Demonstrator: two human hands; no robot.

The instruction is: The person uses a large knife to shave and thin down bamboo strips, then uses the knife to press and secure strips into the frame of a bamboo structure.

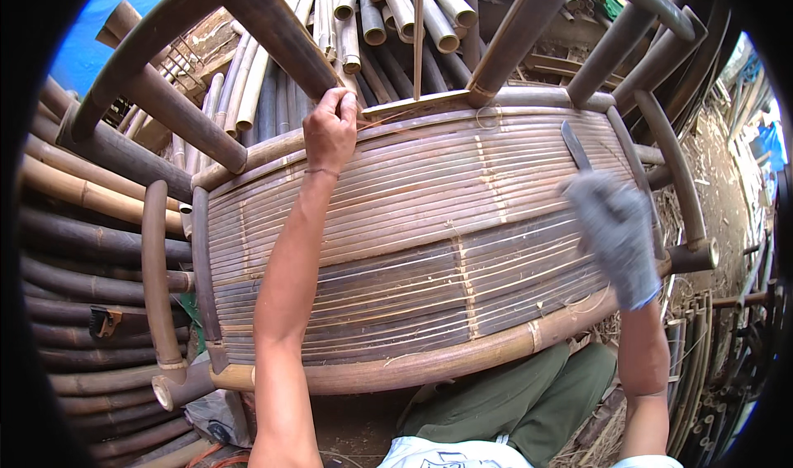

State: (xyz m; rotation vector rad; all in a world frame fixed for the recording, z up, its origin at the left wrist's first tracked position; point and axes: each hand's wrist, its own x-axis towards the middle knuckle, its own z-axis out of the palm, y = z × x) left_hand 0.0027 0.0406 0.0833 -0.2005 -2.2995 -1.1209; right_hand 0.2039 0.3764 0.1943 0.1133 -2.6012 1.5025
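support: slatted seat (429,228) of bamboo chair frame (429,361), slats lengthwise, bound by cross ties | on it: left hand (330,129) gripping far edge; gloved right hand (615,237) resting on right end with dark blade (576,146) | beneath: dirt ground (719,179) with scraps; stacked bamboo poles (74,220) left

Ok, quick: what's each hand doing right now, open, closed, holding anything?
Left hand: bare, closed in a grip on the far edge of the bamboo slat panel.
Right hand: gloved, closed around a knife, blade over the slats.
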